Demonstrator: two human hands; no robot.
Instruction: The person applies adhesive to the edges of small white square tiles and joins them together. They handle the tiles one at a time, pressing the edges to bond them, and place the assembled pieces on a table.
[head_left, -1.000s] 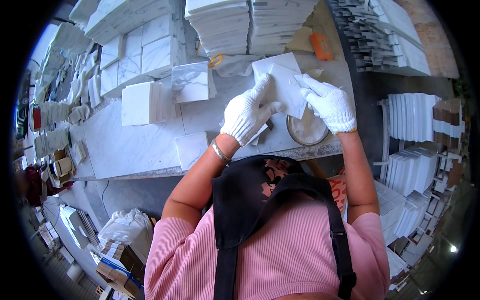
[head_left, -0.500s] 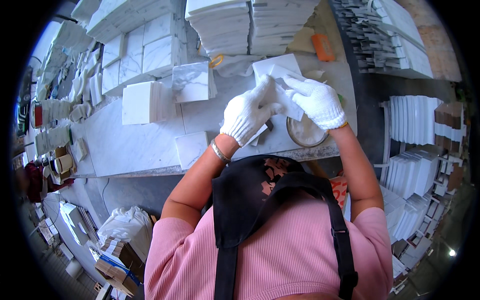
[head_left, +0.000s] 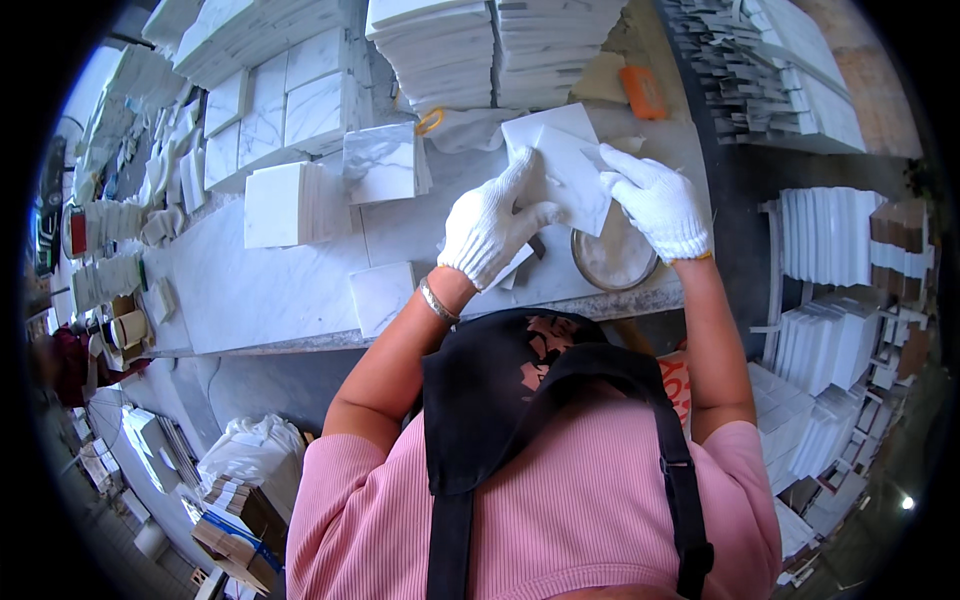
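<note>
My gloved left hand point(head_left: 492, 222) grips a white marble tile point(head_left: 578, 188) by its left side, the thumb along the lower edge. The tile is tilted, with faint grey marks on its face. Another white tile point(head_left: 530, 126) lies partly behind it. My gloved right hand point(head_left: 662, 208) is at the held tile's right edge, fingers bent together; whatever they may hold is hidden. Below the tile, a round bowl point(head_left: 612, 262) contains white material. Small flat pieces point(head_left: 515, 270) lie by my left wrist, partly covered.
Tile stacks point(head_left: 275, 205) and veined tiles point(head_left: 380, 165) stand left on the marble-topped table point(head_left: 250, 310). A single tile point(head_left: 383, 298) lies near the front edge. Tall stacks point(head_left: 440, 60) rise at the back, beside an orange block point(head_left: 643, 93). More tiles point(head_left: 825, 235) stand at right.
My right hand has moved right, off the tile's face to its edge, uncovering more of the tile. My left hand keeps its hold nearly in place.
</note>
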